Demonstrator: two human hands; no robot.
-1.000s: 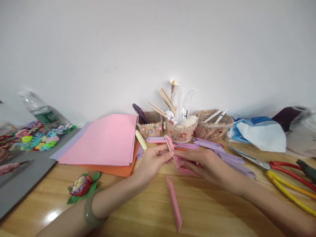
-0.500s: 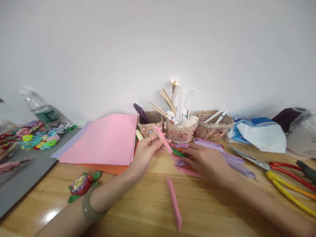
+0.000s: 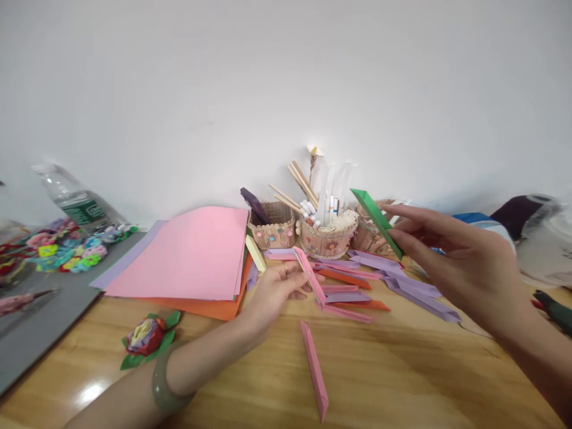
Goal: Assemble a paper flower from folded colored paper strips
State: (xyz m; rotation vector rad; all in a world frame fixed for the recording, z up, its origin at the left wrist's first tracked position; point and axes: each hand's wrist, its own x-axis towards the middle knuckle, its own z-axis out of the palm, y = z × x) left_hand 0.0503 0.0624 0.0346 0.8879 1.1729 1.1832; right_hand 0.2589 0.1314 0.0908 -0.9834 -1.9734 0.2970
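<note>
My left hand (image 3: pixel 276 292) pinches a folded pink paper strip (image 3: pixel 310 277) just above the wooden table (image 3: pixel 379 381). My right hand (image 3: pixel 460 262) is raised to the right and holds a folded green paper strip (image 3: pixel 376 221) between thumb and fingers, in front of the baskets. Between the hands lie several folded strips in purple, pink and orange (image 3: pixel 353 292). Another pink folded strip (image 3: pixel 315 369) rests alone nearer to me. A green bangle (image 3: pixel 163 387) sits on my left wrist.
A stack of pink, purple and orange paper sheets (image 3: pixel 187 253) lies left of centre. Three small baskets (image 3: pixel 328 235) with sticks and pens stand by the wall. A paper flower (image 3: pixel 147 336), a water bottle (image 3: pixel 75 199), coloured flowers (image 3: pixel 58 247) and a grey mat (image 3: pixel 40 316) are at left.
My right hand has lifted off the pile of strips and risen to the right with a green strip in it. My left hand has shifted slightly right with its pink strip.
</note>
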